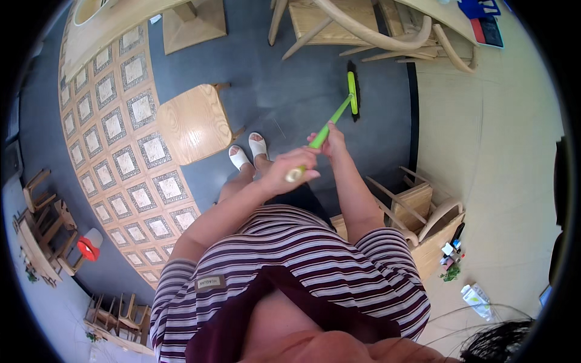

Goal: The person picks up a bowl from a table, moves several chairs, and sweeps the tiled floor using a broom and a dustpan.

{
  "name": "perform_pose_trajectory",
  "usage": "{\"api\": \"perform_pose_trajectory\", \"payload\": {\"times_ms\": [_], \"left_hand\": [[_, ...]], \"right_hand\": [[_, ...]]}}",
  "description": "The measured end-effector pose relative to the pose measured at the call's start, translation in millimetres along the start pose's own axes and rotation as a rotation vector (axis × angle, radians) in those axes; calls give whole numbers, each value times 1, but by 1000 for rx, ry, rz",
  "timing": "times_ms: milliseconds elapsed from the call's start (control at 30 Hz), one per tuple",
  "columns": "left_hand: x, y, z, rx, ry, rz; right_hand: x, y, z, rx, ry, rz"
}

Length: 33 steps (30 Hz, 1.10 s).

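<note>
A broom runs slantwise in front of my body, its green handle (341, 109) gripped by both hands. My left hand (292, 167) is wrapped around the handle near its upper end, and the end cap points up toward me. Farther down the handle, my right hand (333, 139) has its fingers closed around it. The broom's lime-green head (351, 90) with dark bristles (356, 102) is down at the grey floor (299, 90), between the chairs and the right wall.
A wooden seat (195, 125) stands left of my white slippers (239, 157). Wooden chairs (336, 20) are at the top, another chair (411, 204) at right beside a table (438, 247). A table base (195, 31) stands upper left. Patterned tiles (129, 165) run along the left.
</note>
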<state>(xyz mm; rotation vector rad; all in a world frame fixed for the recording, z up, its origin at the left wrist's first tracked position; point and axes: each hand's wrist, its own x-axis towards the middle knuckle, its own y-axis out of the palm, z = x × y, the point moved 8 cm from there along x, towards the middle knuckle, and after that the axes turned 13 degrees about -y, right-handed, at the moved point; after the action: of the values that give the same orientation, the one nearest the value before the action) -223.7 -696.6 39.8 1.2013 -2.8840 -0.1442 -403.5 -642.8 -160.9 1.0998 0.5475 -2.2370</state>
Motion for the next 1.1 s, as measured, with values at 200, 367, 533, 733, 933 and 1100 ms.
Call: {"api": "perform_pose_trajectory", "payload": {"times_ms": [200, 367, 533, 733, 933, 1100], "left_hand": [[-24, -62, 76, 529, -137, -84], [-191, -342, 241, 885, -850, -972], [-225, -390, 348, -304, -1123, -834], [-205, -402, 335, -701, -970, -672], [-294, -481, 230, -402, -902, -744], [-444, -518, 149, -6, -1036, -1027]], "right_hand": [[6, -53, -19, -322, -312, -23], [-35, -112, -38, -324, -149, -179], [-5, -119, -91, -599, -135, -168], [-34, -4, -146, -703, -93, -68], [-141, 179, -183, -589, 77, 136], [-239, 328, -193, -476, 113, 295]]}}
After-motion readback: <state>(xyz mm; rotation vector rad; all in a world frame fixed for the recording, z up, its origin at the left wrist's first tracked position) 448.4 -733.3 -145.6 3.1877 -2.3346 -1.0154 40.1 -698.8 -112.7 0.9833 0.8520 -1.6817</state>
